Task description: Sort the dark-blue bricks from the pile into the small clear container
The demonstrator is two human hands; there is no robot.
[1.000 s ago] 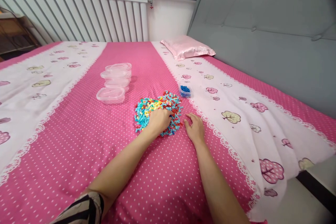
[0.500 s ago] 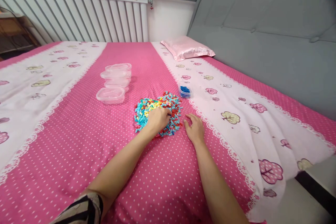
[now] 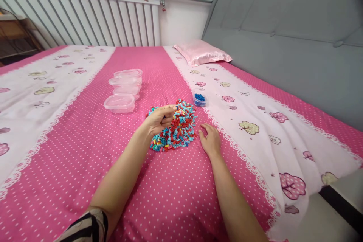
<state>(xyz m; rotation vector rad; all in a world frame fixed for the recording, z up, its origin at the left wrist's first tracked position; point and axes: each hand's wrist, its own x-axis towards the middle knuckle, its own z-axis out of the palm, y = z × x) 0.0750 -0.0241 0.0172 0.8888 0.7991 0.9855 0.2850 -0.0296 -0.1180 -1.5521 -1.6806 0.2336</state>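
Note:
Over a heap of small coloured toy bricks (image 3: 180, 130), my left hand (image 3: 160, 120) is raised with the palm turned partly inward. Its thumb and index finger pinch a small blue brick (image 3: 176, 108), and the other fingers are curled. The heap mixes light blue, red, yellow and pink pieces; its left part is hidden behind that hand. My right hand (image 3: 210, 138) lies on the bed just right of the heap, fingers apart and holding nothing. Beyond it stands a small clear tub (image 3: 200, 103) with dark blue bricks inside.
Several clear lidded plastic containers (image 3: 119, 104) stand in a row to the left behind the heap. A pink pillow (image 3: 202, 53) lies at the back, by a grey padded headboard (image 3: 283, 38). The pink dotted bedspread (image 3: 176, 189) has wrinkles. A white radiator (image 3: 85, 19) lines the wall.
My left hand has lifted out of the heap, shifted left and turned, with a blue brick now showing at its fingertips. My right hand stays where it was.

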